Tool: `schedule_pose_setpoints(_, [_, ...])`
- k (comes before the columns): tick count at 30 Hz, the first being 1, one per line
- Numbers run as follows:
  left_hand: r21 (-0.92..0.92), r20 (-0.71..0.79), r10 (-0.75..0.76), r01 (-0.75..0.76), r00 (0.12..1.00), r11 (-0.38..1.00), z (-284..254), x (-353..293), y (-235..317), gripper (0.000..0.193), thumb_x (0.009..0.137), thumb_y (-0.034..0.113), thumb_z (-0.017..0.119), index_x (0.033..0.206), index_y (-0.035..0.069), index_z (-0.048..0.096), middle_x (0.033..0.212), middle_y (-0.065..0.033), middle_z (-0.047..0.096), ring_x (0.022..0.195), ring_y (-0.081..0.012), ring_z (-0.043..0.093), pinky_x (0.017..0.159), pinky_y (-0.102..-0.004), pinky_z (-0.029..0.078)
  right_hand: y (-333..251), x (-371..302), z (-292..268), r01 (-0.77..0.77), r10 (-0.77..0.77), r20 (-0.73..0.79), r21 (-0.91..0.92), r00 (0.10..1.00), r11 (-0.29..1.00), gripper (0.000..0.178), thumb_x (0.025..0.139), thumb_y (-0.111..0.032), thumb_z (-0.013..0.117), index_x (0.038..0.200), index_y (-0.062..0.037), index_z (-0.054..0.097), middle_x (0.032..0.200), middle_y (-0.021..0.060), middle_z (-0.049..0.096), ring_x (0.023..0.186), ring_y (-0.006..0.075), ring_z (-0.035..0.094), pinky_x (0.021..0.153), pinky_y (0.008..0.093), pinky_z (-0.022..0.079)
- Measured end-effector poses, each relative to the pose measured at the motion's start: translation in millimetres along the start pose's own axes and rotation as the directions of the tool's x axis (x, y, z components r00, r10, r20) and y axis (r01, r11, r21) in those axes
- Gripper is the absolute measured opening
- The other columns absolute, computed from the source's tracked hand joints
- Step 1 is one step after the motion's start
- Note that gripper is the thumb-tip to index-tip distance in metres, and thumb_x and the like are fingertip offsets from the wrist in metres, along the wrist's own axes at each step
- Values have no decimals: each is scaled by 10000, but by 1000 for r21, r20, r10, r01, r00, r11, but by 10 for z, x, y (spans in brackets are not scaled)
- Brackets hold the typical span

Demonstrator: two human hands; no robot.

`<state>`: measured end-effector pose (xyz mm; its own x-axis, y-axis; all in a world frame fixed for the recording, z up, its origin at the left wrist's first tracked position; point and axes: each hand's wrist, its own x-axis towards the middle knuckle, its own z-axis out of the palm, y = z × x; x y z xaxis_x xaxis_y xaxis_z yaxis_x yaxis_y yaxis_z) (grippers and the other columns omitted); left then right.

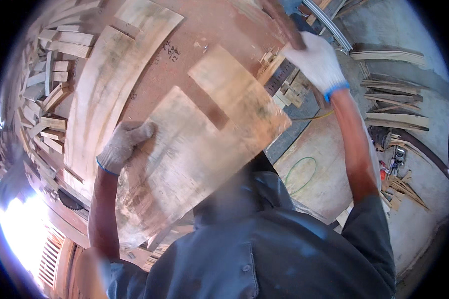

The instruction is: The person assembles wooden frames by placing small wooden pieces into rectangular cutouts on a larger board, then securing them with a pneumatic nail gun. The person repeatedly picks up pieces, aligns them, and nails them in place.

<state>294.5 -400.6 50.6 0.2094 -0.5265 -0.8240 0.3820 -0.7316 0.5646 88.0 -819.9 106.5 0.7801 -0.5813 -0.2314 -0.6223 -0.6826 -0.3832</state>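
A wide, pale wooden board with a rectangular notch in its far edge lies tilted before my torso, over a reddish-brown work surface. My left hand, in a whitish knit glove, is closed on the board's left edge, thumb on top and the other fingers hidden beneath. Up at the far right, my right hand, in a white glove with a blue cuff, wraps round a long dark-brown bar. That bar runs out of view at the top, so its kind is unclear. Its near end lies behind the glove.
A long plank lies left of the board. Wood offcuts pile up at the far left, above a toothed saw blade. Wood strips and a green cord loop are on the right.
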Motion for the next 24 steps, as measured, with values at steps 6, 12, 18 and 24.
schedule_pose_setpoints(6, [181, -31, -23, 28, 999, 983, 383, -14, 195, 453, 1015, 418, 687, 989, -27, 764, 778, 27, 656, 686, -56, 567, 603, -286, 481, 200, -1294, -274, -284, 355, -61, 480, 933, 830, 271, 903, -216, 751, 1056, -3, 679, 766, 99, 678, 701, 217, 672, 669, 365, 531])
schedule_pose_setpoints(12, [360, -13, 83, -73, 996, 930, 500, 103, 104, 490, 1000, 447, 666, 976, -36, 746, 732, 20, 589, 688, -74, 525, 614, -307, 464, 81, -2086, -130, -659, 533, 427, 643, 731, 390, 150, 922, -117, 723, 1016, 1, 724, 703, -15, 640, 600, 79, 597, 562, 277, 474])
schedule_pose_setpoints(18, [441, 19, 115, -111, 993, 891, 496, 201, 44, 452, 989, 423, 665, 985, -22, 744, 685, -21, 516, 690, -81, 478, 623, -337, 440, 89, -2517, 130, -653, 569, 349, 555, 745, 515, 70, 908, -49, 660, 947, -9, 703, 664, 10, 615, 565, 102, 589, 515, 281, 455])
schedule_pose_setpoints(24, [436, -56, 139, -101, 989, 894, 600, 155, 93, 440, 996, 412, 657, 980, -18, 746, 682, -20, 516, 701, -88, 469, 644, -341, 440, 254, -2629, 474, -588, 484, 361, 283, 797, 758, 112, 906, -112, 704, 950, -10, 708, 730, 62, 656, 672, 127, 634, 621, 321, 499])
